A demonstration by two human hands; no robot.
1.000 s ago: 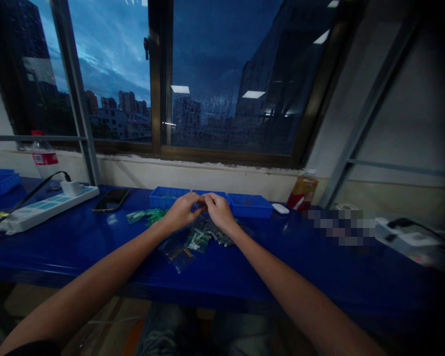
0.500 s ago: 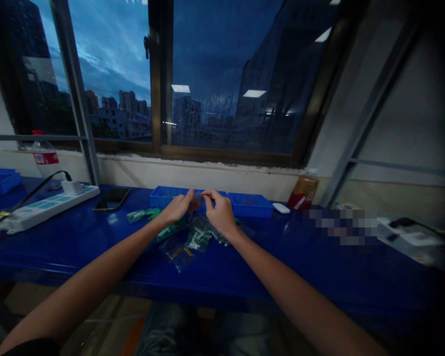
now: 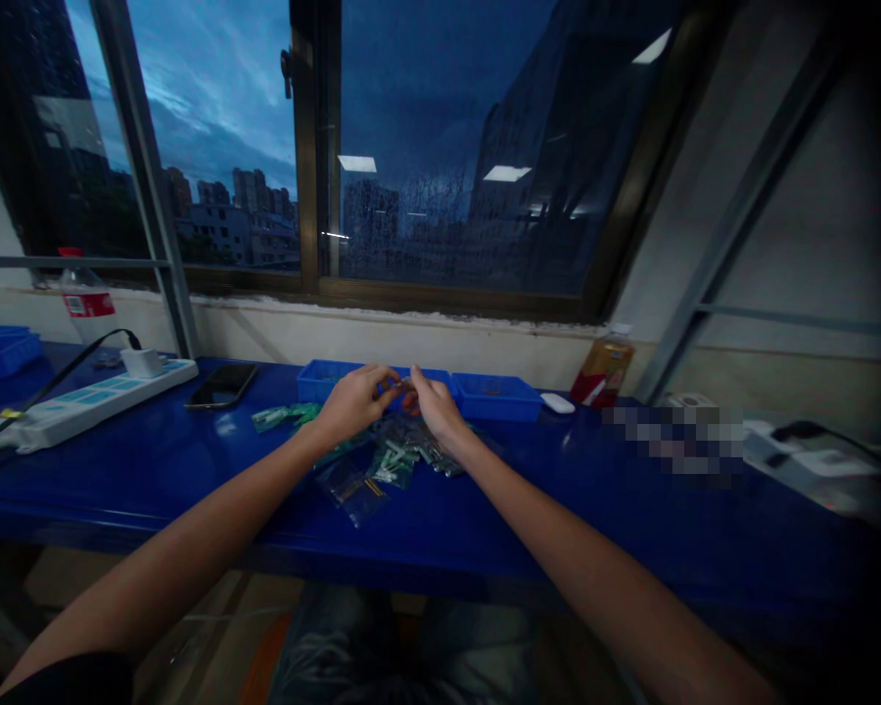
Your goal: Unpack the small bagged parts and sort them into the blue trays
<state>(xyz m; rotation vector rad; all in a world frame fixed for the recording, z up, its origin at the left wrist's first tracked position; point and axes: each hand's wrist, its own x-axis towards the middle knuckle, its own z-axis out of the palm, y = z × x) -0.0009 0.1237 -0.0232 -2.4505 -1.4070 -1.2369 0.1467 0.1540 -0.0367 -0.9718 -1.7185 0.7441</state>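
Observation:
My left hand is closed, its fingertips pinching a small see-through item that looks like a clear plastic bag, mostly hidden. Facing it, my right hand holds the same item, thumb pointing up and fingers curled behind. Below the hands lies a pile of small clear bags with dark and pale parts. A bag with whitish-green pieces is at its front. Nearer me is a flat clear bag with thin brass-coloured pins. Green packets lie left of my left wrist.
Blue trays stand behind the hands, by the window wall. To the left are a phone, a white power strip and a red-capped bottle. A small white case and a drink bottle are at the right.
My left hand has turned over so its back faces up, its fingers now reaching toward the right hand. My right hand has rotated, thumb up. The bags on the table stay put.

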